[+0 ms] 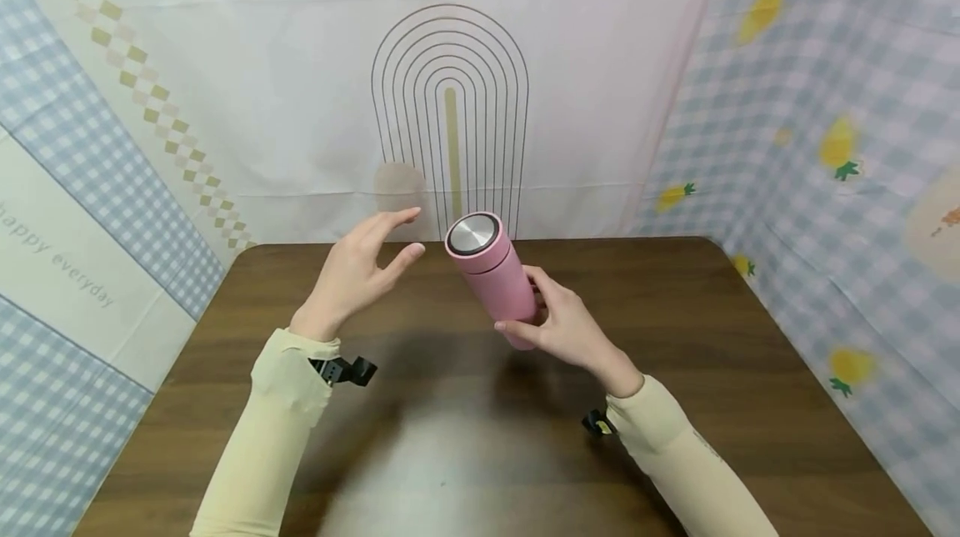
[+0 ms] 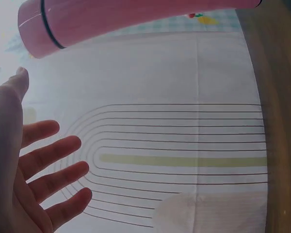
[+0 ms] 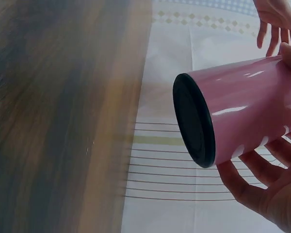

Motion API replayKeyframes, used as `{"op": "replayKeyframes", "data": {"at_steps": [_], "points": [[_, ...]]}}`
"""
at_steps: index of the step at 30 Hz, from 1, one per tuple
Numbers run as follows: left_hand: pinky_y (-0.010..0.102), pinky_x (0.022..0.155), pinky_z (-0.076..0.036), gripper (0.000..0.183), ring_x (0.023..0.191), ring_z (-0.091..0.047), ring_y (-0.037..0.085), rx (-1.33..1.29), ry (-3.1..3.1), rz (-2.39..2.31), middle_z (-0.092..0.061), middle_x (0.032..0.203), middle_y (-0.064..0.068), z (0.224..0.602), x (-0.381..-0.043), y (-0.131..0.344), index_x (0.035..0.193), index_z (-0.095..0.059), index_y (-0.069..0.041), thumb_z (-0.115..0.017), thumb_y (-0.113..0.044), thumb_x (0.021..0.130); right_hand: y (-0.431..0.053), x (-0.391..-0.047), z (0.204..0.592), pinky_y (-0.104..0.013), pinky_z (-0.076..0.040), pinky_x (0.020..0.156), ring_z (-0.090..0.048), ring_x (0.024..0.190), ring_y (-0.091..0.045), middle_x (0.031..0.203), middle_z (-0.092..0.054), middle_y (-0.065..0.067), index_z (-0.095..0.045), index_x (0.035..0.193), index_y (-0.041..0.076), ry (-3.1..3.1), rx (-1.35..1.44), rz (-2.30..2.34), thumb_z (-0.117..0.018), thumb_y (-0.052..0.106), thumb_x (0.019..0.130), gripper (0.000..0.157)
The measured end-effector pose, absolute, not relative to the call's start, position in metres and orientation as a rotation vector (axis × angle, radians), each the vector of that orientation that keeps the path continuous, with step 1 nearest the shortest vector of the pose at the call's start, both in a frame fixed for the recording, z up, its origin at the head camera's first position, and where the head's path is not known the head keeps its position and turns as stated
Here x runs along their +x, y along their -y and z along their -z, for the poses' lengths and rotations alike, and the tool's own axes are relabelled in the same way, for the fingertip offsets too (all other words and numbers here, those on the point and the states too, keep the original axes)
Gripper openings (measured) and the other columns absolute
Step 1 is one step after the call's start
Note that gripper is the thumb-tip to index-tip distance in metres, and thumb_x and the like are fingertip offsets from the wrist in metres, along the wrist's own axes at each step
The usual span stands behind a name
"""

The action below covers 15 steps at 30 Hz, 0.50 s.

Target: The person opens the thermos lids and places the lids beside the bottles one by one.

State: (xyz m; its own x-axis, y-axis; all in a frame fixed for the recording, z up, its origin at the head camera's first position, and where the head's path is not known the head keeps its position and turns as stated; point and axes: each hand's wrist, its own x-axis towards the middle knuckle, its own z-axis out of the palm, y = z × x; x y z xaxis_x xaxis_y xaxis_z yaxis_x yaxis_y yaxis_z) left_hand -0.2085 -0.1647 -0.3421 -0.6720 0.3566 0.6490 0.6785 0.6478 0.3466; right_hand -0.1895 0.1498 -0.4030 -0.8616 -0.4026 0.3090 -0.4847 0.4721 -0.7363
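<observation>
A pink thermos bottle (image 1: 501, 287) with a silver-topped lid (image 1: 473, 234) tilts to the left above the table. My right hand (image 1: 562, 322) grips its lower body, thumb on the near side and fingers around the far side. From the right wrist, the bottle's black base (image 3: 194, 121) shows clear of the tabletop. Left of the lid, my left hand (image 1: 358, 266) is raised with thumb and fingers spread, apart from the bottle. In the left wrist view, that hand (image 2: 43, 160) holds nothing, and the pink bottle (image 2: 111, 19) passes above it.
Below lies a dark brown wooden table (image 1: 660, 337). A white cloth with an arch pattern (image 1: 450, 120) hangs along its back edge. Checked cloth with pineapples (image 1: 825, 187) lines the right side, and another checked cloth (image 1: 90, 270) the left. Each wrist wears a small black camera (image 1: 345, 370).
</observation>
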Motion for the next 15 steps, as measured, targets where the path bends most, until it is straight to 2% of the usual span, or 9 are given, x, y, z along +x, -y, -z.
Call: {"op": "replayKeyframes", "data": {"at_steps": [7, 11, 15], "points": [[0.047, 0.11, -0.04, 0.071, 0.134, -0.05, 0.028, -0.987, 2.265, 0.761, -0.058, 0.142, 0.008, 0.329, -0.197, 0.156, 0.147, -0.052, -0.014, -0.053, -0.063, 0.097, -0.155, -0.181, 0.404, -0.04, -0.054, 0.082, -0.063, 0.099, -0.014, 0.119, -0.064, 0.002, -0.052, 0.14, 0.023, 2.634, 0.79, -1.144, -0.087, 0.049, 0.075, 0.077], [0.044, 0.113, -0.038, 0.078, 0.137, -0.047, 0.026, -1.178, 2.226, 0.721, -0.054, 0.146, 0.007, 0.317, -0.192, 0.145, 0.149, -0.05, -0.012, -0.054, -0.066, 0.094, -0.154, -0.178, 0.404, -0.04, -0.054, 0.083, -0.063, 0.101, -0.014, 0.12, -0.064, 0.002, -0.052, 0.14, 0.023, 2.636, 0.821, -1.123, -0.086, 0.051, 0.076, 0.078], [0.037, 0.109, -0.043, 0.077, 0.128, -0.054, 0.02, -1.298, 2.226, 0.691, -0.058, 0.14, 0.005, 0.312, -0.189, 0.137, 0.148, -0.051, -0.011, -0.058, -0.065, 0.092, -0.152, -0.175, 0.404, -0.039, -0.054, 0.083, -0.063, 0.1, -0.012, 0.119, -0.064, 0.003, -0.052, 0.139, 0.023, 2.623, 0.846, -1.141, -0.086, 0.05, 0.076, 0.076]]}}
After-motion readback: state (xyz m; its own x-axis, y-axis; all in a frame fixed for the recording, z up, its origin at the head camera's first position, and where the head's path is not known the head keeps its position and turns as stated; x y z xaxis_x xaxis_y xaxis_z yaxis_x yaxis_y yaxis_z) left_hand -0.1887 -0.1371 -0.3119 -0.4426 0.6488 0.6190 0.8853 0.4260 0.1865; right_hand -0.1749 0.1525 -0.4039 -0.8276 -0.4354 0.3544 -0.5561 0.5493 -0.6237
